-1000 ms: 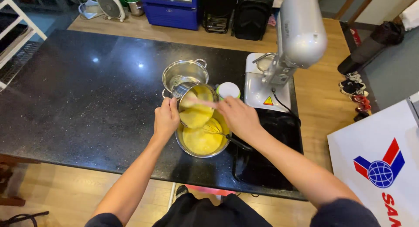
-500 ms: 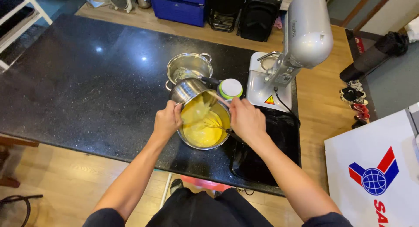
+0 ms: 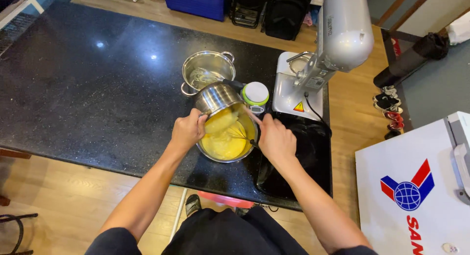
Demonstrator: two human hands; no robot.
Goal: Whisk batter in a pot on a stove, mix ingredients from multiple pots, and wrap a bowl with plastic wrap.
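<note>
1. Steel bowl [image 3: 218, 97] tipped over mixing bowl [image 3: 226, 143] on black worktop [image 3: 88, 88], left hand [image 3: 187, 130] fingers clamped on its rim.
2. Yellow batter [image 3: 223, 143] inside mixing bowl.
3. Right hand [image 3: 275, 140] fingers closed on whisk [image 3: 237, 134].
4. Handled pot [image 3: 208, 71] behind.

I see a silver stand mixer [image 3: 333, 49] at the black counter's [image 3: 73, 88] right end, a lidded steel pot [image 3: 208, 69] left of it, and a small white-and-green scale [image 3: 255, 95] between them. Blue crate [image 3: 196, 1], black bags [image 3: 286, 12], shoes [image 3: 389, 108] and a white chest freezer [image 3: 416, 186] on the floor.
</note>
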